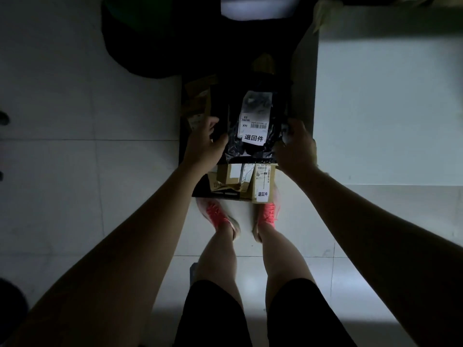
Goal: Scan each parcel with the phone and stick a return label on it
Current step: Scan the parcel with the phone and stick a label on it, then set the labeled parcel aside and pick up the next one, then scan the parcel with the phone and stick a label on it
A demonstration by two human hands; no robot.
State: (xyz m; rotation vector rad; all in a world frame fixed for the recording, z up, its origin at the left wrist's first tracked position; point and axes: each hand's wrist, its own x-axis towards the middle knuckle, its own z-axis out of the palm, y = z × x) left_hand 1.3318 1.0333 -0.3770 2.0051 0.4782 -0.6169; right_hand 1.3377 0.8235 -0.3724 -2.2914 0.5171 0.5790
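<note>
A black plastic mailer parcel (253, 149) hangs over a dark crate of parcels on the floor. It carries a white shipping label with a barcode (255, 113) and a white return sticker with three printed characters (253, 138). My left hand (205, 144) grips its left edge and my right hand (295, 146) grips its right edge. Below it lie several small cardboard boxes (233, 175). One box at the front right bears the same kind of return sticker (262, 194). No phone is in view.
A white table top (388, 108) stands to the right of the crate (186, 156). A large dark bag or bin (140, 46) sits at the back left. A brown carton (198, 101) leans at the crate's left. My feet in pink shoes stand on white floor tiles.
</note>
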